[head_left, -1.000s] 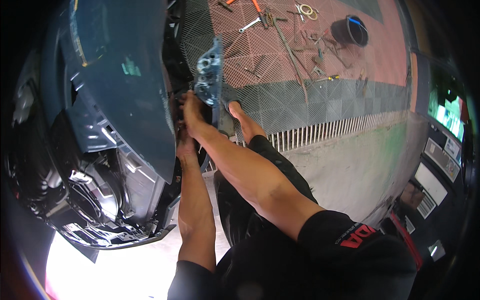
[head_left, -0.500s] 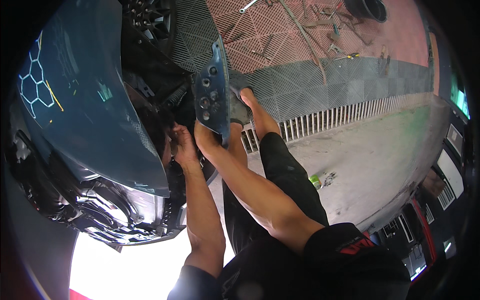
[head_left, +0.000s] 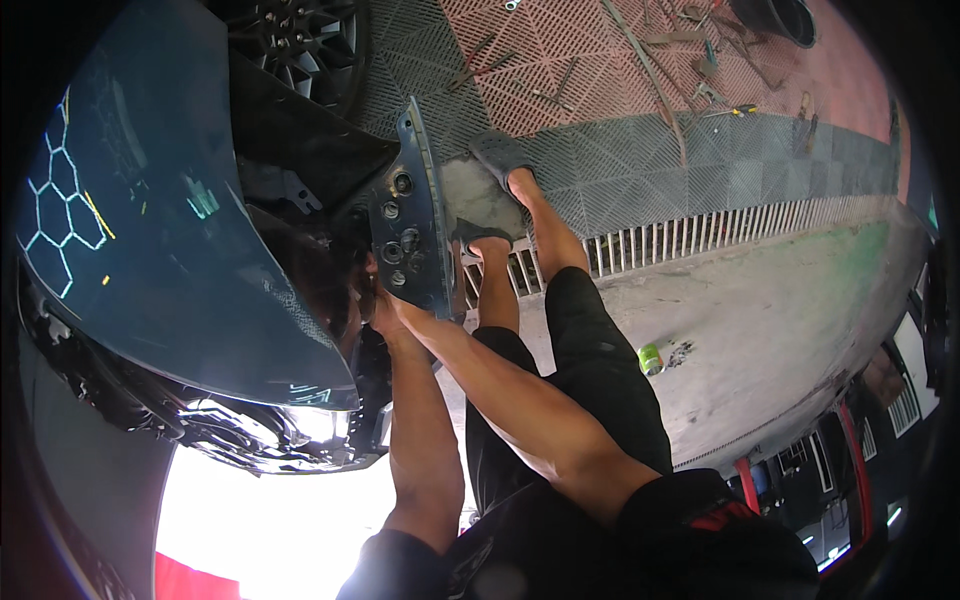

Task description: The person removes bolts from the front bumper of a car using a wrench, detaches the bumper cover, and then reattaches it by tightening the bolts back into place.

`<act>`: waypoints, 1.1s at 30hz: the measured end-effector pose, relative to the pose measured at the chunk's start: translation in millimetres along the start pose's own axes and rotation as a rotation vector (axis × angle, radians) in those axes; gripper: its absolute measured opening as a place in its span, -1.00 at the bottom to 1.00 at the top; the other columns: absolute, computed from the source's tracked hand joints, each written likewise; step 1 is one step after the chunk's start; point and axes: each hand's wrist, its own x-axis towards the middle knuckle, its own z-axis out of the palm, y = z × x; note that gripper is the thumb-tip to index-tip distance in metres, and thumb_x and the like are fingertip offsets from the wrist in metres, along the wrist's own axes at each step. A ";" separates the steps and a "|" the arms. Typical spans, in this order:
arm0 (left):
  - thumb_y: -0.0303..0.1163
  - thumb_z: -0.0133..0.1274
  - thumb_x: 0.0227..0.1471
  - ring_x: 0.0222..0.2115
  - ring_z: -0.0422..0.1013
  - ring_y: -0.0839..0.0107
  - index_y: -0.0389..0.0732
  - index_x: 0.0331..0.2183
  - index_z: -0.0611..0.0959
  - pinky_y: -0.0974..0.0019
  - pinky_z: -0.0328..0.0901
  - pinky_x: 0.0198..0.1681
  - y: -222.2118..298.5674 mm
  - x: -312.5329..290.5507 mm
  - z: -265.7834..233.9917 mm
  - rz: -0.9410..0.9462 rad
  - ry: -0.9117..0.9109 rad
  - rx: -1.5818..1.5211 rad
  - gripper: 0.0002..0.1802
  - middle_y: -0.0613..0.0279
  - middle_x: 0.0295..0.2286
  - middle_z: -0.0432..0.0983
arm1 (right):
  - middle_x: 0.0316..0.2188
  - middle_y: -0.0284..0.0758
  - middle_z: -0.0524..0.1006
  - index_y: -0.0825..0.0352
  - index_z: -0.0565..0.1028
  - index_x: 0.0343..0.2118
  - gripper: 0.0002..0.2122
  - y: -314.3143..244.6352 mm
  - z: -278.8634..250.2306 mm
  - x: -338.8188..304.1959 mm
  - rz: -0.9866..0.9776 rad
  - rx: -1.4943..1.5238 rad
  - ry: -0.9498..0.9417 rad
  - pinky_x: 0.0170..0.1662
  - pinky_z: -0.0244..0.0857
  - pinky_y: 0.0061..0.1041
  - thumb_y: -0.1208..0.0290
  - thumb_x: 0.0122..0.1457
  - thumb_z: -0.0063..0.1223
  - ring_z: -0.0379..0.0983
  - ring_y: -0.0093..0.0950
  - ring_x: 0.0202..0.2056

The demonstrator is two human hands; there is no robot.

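Note:
Both my hands reach into the dark gap beside a car's blue body panel. My left hand is up against the panel's edge, its fingers mostly hidden in shadow. Crossing over from the right, my right hand goes in behind the lower end of a narrow dark-blue piece with several round holes. That piece stands upright in front of the gap and covers most of the right hand. What either hand holds, if anything, cannot be made out.
A wheel and black liner lie beyond the hands. Slatted floor tiles carry scattered tools and a long bar. A drain grate crosses the floor. A green can stands right of my legs.
The view has shifted, so the holed piece shows lower and more of my feet appears. My hands are now closer together, and the left fingers are more hidden.

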 end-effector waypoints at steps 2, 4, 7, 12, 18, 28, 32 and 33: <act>-0.37 0.01 0.27 0.04 0.42 0.16 -0.29 0.04 0.58 0.10 0.36 0.02 0.2 1.1 0.4 0.006 0.008 0.007 -0.65 -0.02 0.03 0.53 | 0.09 -0.20 0.53 0.36 0.46 0.18 -0.41 -3.9 1.4 2.8 -0.001 -0.006 -0.009 0.16 0.29 -0.38 -0.11 0.45 -0.23 0.43 -0.40 0.10; -0.37 0.02 0.26 0.04 0.43 0.16 -0.29 0.03 0.58 0.10 0.36 0.02 -2.5 0.0 1.7 0.003 0.017 0.010 -0.65 -0.02 0.02 0.53 | 0.09 -0.20 0.53 0.36 0.46 0.18 -0.42 -6.0 0.4 2.2 0.002 -0.019 -0.006 0.16 0.28 -0.39 -0.11 0.45 -0.23 0.43 -0.41 0.10; -0.37 0.03 0.26 0.03 0.43 0.17 -0.29 0.03 0.59 0.10 0.36 0.02 -1.5 -4.8 3.0 0.027 0.023 0.009 -0.66 -0.01 0.01 0.54 | 0.09 -0.21 0.53 0.36 0.45 0.19 -0.42 -9.1 3.3 -1.2 0.016 -0.036 -0.032 0.17 0.28 -0.41 -0.10 0.44 -0.22 0.43 -0.41 0.10; -0.37 0.05 0.25 0.01 0.44 0.18 -0.28 0.01 0.60 0.10 0.37 0.01 -9.4 5.5 7.1 0.009 0.033 0.007 -0.67 0.00 -0.01 0.54 | 0.08 -0.21 0.52 0.36 0.45 0.19 -0.42 -19.6 -0.5 5.9 0.010 -0.067 -0.030 0.18 0.27 -0.44 -0.10 0.44 -0.21 0.43 -0.43 0.10; -0.37 0.06 0.23 -0.01 0.45 0.19 -0.28 -0.01 0.61 0.10 0.37 0.00 -8.5 -2.7 2.4 0.018 0.045 -0.016 -0.68 0.02 -0.04 0.55 | 0.08 -0.22 0.52 0.36 0.44 0.20 -0.42 -24.4 13.9 15.5 -0.001 -0.138 -0.078 0.20 0.26 -0.47 -0.10 0.44 -0.20 0.43 -0.44 0.10; -0.38 0.10 0.21 -0.04 0.46 0.20 -0.27 -0.04 0.62 0.10 0.39 -0.02 -37.8 -29.2 -6.1 0.027 0.046 -0.054 -0.70 0.05 -0.08 0.56 | 0.09 -0.24 0.50 0.33 0.42 0.22 -0.44 -10.5 3.2 54.6 0.118 0.164 -0.233 0.22 0.26 -0.47 -0.08 0.45 -0.20 0.41 -0.45 0.11; -0.38 0.11 0.20 -0.05 0.47 0.21 -0.27 -0.05 0.63 0.10 0.39 -0.03 -36.0 -42.5 -21.0 0.044 0.068 -0.033 -0.71 0.06 -0.10 0.57 | 0.09 -0.24 0.50 0.32 0.42 0.22 -0.45 -13.0 -4.8 50.6 0.168 0.233 -0.259 0.22 0.26 -0.46 -0.07 0.45 -0.20 0.42 -0.45 0.11; -0.38 0.11 0.20 -0.05 0.47 0.21 -0.27 -0.06 0.63 0.10 0.39 -0.03 -35.0 -42.0 -25.6 0.045 0.069 -0.024 -0.71 0.06 -0.10 0.57 | 0.09 -0.24 0.50 0.32 0.42 0.22 -0.45 -13.4 -7.1 52.6 0.168 0.245 -0.263 0.22 0.26 -0.46 -0.07 0.45 -0.20 0.42 -0.45 0.11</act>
